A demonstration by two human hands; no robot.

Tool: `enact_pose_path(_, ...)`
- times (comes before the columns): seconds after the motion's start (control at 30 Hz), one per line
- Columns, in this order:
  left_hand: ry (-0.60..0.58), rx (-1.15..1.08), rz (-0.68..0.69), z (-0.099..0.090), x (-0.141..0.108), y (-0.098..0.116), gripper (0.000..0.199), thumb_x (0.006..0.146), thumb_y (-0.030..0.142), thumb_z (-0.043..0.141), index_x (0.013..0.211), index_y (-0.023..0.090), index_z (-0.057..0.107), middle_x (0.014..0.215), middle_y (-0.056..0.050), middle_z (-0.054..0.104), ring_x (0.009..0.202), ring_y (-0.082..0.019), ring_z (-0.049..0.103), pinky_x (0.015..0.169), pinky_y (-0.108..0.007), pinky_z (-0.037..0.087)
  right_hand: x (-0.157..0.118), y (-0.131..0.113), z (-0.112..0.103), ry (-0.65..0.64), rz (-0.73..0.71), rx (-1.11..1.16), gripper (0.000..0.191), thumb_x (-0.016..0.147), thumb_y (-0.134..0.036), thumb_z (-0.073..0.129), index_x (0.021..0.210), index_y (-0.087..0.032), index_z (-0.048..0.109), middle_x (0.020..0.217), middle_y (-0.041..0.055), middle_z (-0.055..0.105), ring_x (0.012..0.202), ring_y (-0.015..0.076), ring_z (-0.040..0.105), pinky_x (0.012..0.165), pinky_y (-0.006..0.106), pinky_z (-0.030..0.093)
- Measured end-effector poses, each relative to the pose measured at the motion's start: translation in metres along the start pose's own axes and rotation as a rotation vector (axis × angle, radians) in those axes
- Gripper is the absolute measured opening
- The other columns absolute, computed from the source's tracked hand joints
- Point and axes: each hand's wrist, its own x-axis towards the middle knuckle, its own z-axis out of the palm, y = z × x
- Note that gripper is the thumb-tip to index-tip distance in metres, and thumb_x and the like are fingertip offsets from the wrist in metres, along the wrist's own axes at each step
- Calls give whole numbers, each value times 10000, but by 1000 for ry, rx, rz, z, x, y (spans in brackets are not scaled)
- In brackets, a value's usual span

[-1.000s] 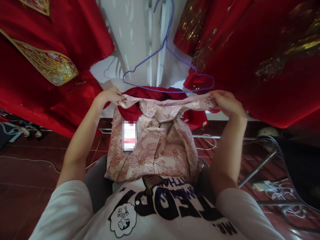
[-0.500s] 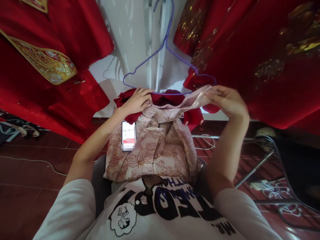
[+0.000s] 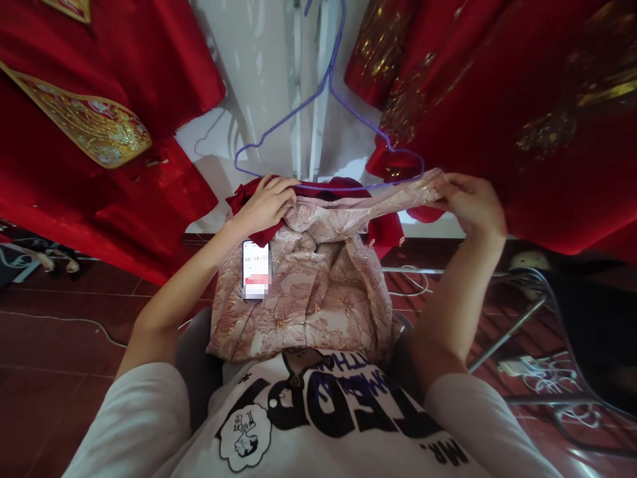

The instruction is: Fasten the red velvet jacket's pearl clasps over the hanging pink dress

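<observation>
A pink floral brocade garment [image 3: 298, 305] with gold threads lies across the lap. My left hand [image 3: 271, 202] grips its upper edge at the left, fingers bent over the fabric. A strip of the same brocade stretches to the right, its end pinched in my right hand [image 3: 470, 199]. Dark red cloth [image 3: 388, 232] shows behind and beneath the strip. Just beyond the hands is a purple hanger [image 3: 318, 93], its lower bar close to the red cloth. A phone [image 3: 256, 269] with a timer on its screen rests on the garment below my left hand.
Red garments with gold embroidery hang at the left [image 3: 164, 73] and right [image 3: 497, 99]. A white metal stand [image 3: 318, 133] rises behind the hanger. A black chair [image 3: 597, 332] and white cables [image 3: 552, 375] are at the right, on the tiled floor.
My right hand has moved a little outward to the right, and the brocade strip is pulled straighter. My left hand has shifted slightly left. The hanger has moved slightly left.
</observation>
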Motion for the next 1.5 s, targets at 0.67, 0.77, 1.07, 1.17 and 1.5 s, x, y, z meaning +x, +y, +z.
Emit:
enact_pose_path(0.67, 27, -71, 72, 9, 1, -5, 135, 948, 139, 574, 1012, 224, 658, 1539, -71, 590, 1434, -322, 539, 1309, -659, 259, 16, -37, 65, 113, -603, -292, 195, 1022, -280, 532, 1047, -197, 707, 1064, 98, 781, 1028, 258, 731, 998, 468, 558)
enact_pose_path(0.77, 127, -126, 45, 7, 0, -8, 168, 943, 131, 558, 1052, 232, 637, 1461, -74, 631, 1352, -300, 599, 1277, -617, 340, 17, -35, 74, 85, -575, -269, 217, 1061, -375, 467, 1007, -236, 625, 1019, 95, 731, 1038, 281, 700, 998, 519, 542)
enact_pose_path(1.07, 760, -316, -650, -13, -18, -120, 381, 715, 208, 868, 860, 231, 517, 870, -3, 602, 975, -215, 639, 888, -424, 537, 28, -30, 73, 115, -578, -220, 380, 1054, -552, 473, 868, -231, 555, 878, 50, 672, 884, 230, 647, 923, 452, 514)
enact_pose_path(1.17, 701, -541, -919, -20, -13, -134, 394, 620, 14, 782, 752, 229, 480, 628, 67, 478, 631, -133, 501, 636, -322, 438, 28, -33, 71, 110, -606, -202, 390, 1044, -561, 504, 854, -225, 563, 864, 43, 670, 850, 214, 639, 881, 429, 514)
enact_pose_path(1.5, 670, -595, -887, -56, 54, -70, 430, 724, -169, 573, 714, 236, 427, 503, 113, 447, 485, -101, 411, 536, -269, 306, 17, -40, 68, 98, -615, -202, 304, 1032, -474, 567, 854, -228, 563, 849, 28, 686, 832, 200, 662, 862, 392, 514)
